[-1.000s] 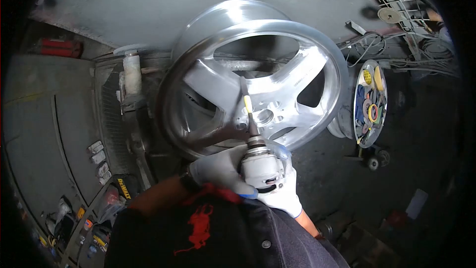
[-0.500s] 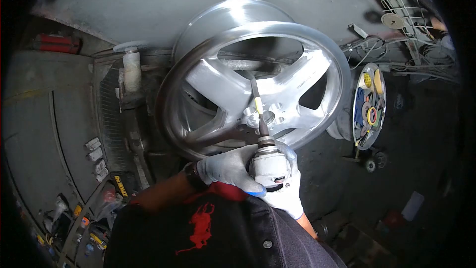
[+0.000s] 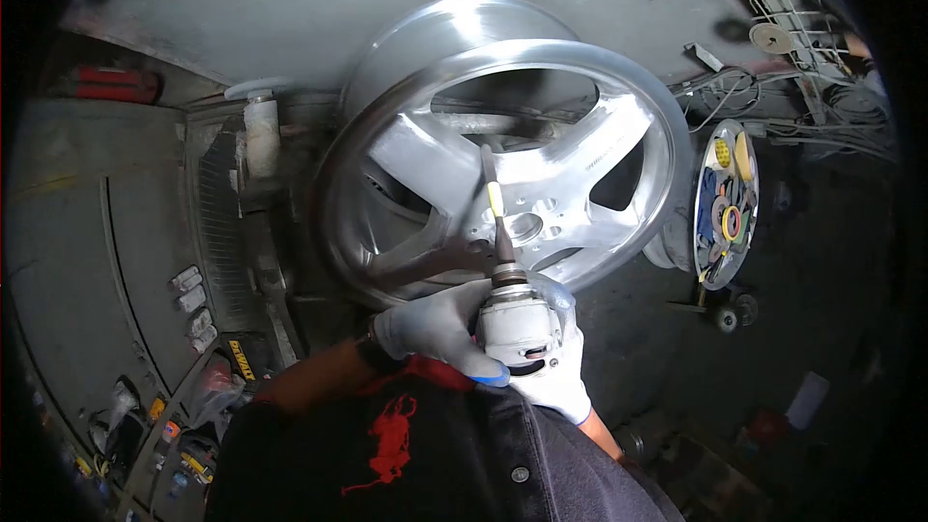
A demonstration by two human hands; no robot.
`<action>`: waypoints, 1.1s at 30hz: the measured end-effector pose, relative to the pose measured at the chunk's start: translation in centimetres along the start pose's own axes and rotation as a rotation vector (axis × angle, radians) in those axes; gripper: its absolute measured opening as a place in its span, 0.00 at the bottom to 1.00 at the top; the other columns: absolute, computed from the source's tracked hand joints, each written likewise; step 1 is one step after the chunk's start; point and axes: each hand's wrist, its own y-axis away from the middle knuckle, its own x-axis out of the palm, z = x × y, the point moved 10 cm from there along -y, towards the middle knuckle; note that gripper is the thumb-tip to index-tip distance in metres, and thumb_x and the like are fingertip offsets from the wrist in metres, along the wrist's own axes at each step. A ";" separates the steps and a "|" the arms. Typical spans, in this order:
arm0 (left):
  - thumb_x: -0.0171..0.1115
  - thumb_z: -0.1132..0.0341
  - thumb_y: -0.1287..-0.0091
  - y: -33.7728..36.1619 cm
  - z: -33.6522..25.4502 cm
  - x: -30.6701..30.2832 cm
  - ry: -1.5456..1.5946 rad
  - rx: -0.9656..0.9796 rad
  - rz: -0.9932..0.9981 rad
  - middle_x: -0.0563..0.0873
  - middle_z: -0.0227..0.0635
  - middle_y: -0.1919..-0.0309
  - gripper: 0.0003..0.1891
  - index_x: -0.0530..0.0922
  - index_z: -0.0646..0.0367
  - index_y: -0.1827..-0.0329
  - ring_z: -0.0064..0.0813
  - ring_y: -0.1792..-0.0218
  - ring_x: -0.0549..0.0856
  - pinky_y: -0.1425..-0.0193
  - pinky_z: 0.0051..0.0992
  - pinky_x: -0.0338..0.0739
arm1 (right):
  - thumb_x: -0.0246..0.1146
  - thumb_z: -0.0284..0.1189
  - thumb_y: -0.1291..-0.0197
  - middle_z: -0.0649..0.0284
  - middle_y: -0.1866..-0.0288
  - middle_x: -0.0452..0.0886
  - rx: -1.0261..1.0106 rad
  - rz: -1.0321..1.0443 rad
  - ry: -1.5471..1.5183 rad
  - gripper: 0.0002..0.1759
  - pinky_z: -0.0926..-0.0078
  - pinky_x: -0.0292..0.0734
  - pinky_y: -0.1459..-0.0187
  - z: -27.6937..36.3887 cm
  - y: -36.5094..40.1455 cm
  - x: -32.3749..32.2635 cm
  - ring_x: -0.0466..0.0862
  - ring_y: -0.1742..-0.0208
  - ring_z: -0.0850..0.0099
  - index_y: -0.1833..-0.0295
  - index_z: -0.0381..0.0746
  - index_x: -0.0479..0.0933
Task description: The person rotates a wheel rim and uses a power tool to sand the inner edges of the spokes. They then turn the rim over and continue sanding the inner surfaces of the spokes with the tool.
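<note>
Both gloved hands grip a white-bodied rotary grinder [image 3: 519, 331] with a long slim shaft, held close in front of my chest. My left hand [image 3: 435, 331] closes on its left side, thumb across the back. On the other side, my right hand [image 3: 559, 367] wraps around the body, its fingers partly hidden behind it. The shaft, with a yellow band partway along, points away from me over a shiny metal wheel rim [image 3: 411, 159]. Its narrow tip overlaps the inner edge between two upper spokes, just above the hub.
Right of the rim, a round tray [image 3: 726, 271] shaped like a wheel holds discs and tape rolls. Cables [image 3: 730, 97] and a wire rack [image 3: 781, 0] are at upper right. A white cylinder [image 3: 261, 135] stands left. Bagged items and tools lie lower left.
The grinder and both hands have shifted slightly left relative to the rim, the tip moving a little left along the spoke edge. The grip is unchanged.
</note>
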 end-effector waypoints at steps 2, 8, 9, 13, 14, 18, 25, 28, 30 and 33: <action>0.82 0.73 0.56 0.7 -0.7 -0.6 -0.062 0.047 -0.075 0.79 0.37 0.35 0.48 0.68 0.60 0.27 0.29 0.34 0.78 0.28 0.34 0.73 | 0.83 0.45 0.58 0.48 0.40 0.82 0.006 -0.068 -0.222 0.50 0.58 0.83 0.46 0.4 -1.0 -0.6 0.87 0.46 0.52 0.32 0.36 0.69; 0.82 0.71 0.53 1.7 -2.3 -0.4 -0.170 0.098 -0.156 0.82 0.32 0.40 0.44 0.70 0.61 0.29 0.24 0.39 0.80 0.32 0.31 0.75 | 0.85 0.46 0.62 0.47 0.38 0.81 -0.004 -0.023 -0.242 0.54 0.57 0.80 0.39 1.0 -1.6 -0.4 0.84 0.40 0.50 0.31 0.36 0.68; 0.83 0.70 0.53 1.4 -2.3 -0.2 -0.138 0.105 -0.158 0.82 0.32 0.41 0.44 0.71 0.61 0.30 0.24 0.39 0.80 0.32 0.31 0.75 | 0.85 0.46 0.62 0.47 0.38 0.81 -0.002 -0.024 -0.239 0.54 0.57 0.80 0.39 0.8 -1.5 -0.4 0.84 0.40 0.50 0.31 0.36 0.68; 0.80 0.70 0.48 -0.5 -0.2 -0.3 -0.133 0.023 -0.071 0.82 0.31 0.43 0.39 0.72 0.60 0.31 0.23 0.41 0.79 0.33 0.30 0.74 | 0.82 0.44 0.57 0.49 0.43 0.83 0.087 -0.085 -0.192 0.49 0.57 0.84 0.47 -1.0 0.2 -1.0 0.88 0.49 0.52 0.32 0.36 0.67; 0.80 0.70 0.48 -1.0 -0.2 -0.4 -0.130 0.026 -0.071 0.82 0.31 0.43 0.39 0.72 0.60 0.31 0.23 0.41 0.79 0.33 0.30 0.74 | 0.81 0.44 0.55 0.51 0.45 0.84 0.176 -0.101 -0.216 0.48 0.57 0.85 0.50 -2.1 0.7 -1.1 0.89 0.53 0.52 0.31 0.36 0.67; 0.78 0.71 0.47 -3.0 0.2 0.2 -0.150 0.061 0.022 0.82 0.30 0.44 0.37 0.71 0.60 0.31 0.22 0.42 0.79 0.33 0.29 0.72 | 0.78 0.44 0.53 0.53 0.51 0.85 0.116 -0.078 -0.020 0.48 0.58 0.86 0.55 -2.1 1.1 -1.8 0.90 0.56 0.53 0.30 0.37 0.65; 0.80 0.73 0.53 -1.4 -0.1 -0.1 -0.137 0.057 -0.044 0.81 0.35 0.38 0.48 0.66 0.60 0.25 0.27 0.37 0.80 0.29 0.32 0.73 | 0.78 0.44 0.55 0.52 0.46 0.82 -0.011 -0.008 0.054 0.43 0.57 0.85 0.55 -0.4 -0.1 -1.1 0.88 0.57 0.52 0.34 0.40 0.71; 0.81 0.72 0.53 -0.9 -0.4 -0.2 -0.122 0.078 -0.058 0.78 0.36 0.34 0.49 0.65 0.59 0.25 0.27 0.34 0.78 0.27 0.32 0.71 | 0.78 0.44 0.56 0.52 0.47 0.82 0.018 -0.047 -0.153 0.45 0.57 0.86 0.55 -1.4 -0.2 -1.4 0.89 0.56 0.52 0.33 0.39 0.70; 0.80 0.71 0.48 -0.7 -0.9 -0.3 -0.180 0.088 -0.100 0.81 0.30 0.40 0.43 0.68 0.59 0.27 0.23 0.38 0.78 0.30 0.30 0.71 | 0.79 0.44 0.57 0.52 0.47 0.83 -0.008 -0.048 -0.130 0.46 0.57 0.86 0.55 -0.8 -0.8 -1.8 0.89 0.55 0.52 0.33 0.38 0.69; 0.79 0.71 0.47 -1.6 -1.3 0.2 -0.217 0.061 -0.076 0.80 0.30 0.40 0.44 0.67 0.59 0.26 0.23 0.38 0.78 0.30 0.30 0.70 | 0.79 0.44 0.57 0.52 0.48 0.85 0.059 -0.083 -0.130 0.49 0.57 0.86 0.54 -1.1 -0.6 -2.1 0.89 0.54 0.53 0.32 0.35 0.67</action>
